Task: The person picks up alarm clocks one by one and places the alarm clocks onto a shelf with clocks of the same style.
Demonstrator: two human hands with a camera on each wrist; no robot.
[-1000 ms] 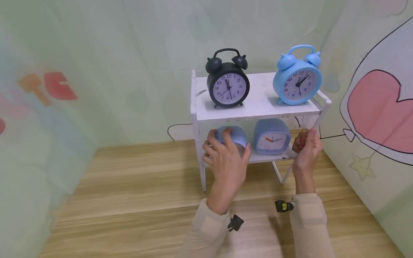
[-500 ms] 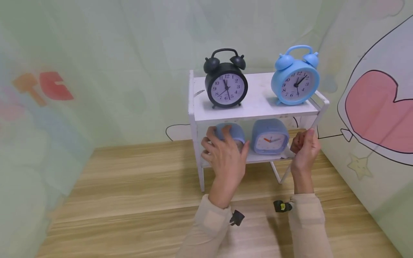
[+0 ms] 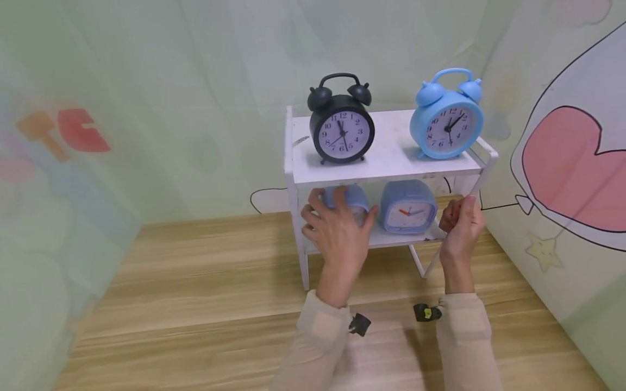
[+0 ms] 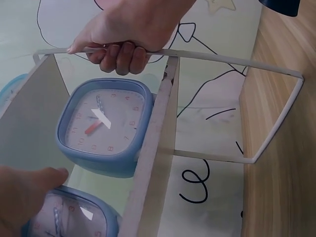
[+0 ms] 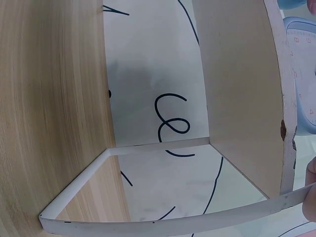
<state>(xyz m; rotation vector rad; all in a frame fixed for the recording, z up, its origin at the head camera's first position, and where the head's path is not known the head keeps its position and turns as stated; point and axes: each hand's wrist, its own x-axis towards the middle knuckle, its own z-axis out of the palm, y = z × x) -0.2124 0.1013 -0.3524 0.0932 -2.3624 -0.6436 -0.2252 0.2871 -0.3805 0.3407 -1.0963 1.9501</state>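
A white two-tier shelf rack [image 3: 386, 171] holds two blue square alarm clocks on its lower tier. My left hand [image 3: 339, 239] grips the left square clock [image 3: 358, 196], with fingers over its top and left side and the thumb at its right. Part of that clock's face is hidden behind the hand. In the left wrist view, the thumb [image 4: 34, 187] is beside the clock's rim. The right square clock [image 3: 408, 216] stands next to it, untouched, facing forward. My right hand [image 3: 462, 225] grips the rack's right front post [image 4: 207, 58], fingers curled round it.
On the top tier stand a black twin-bell alarm clock [image 3: 342, 133] at left and a light-blue twin-bell clock [image 3: 447, 127] at right. The rack stands on a wood-grain surface [image 3: 210, 282], between printed walls [image 3: 205, 108] behind and to the sides.
My left hand and the left square clock have shifted slightly left, and more of the clock's face shows. My right hand keeps its hold on the post.
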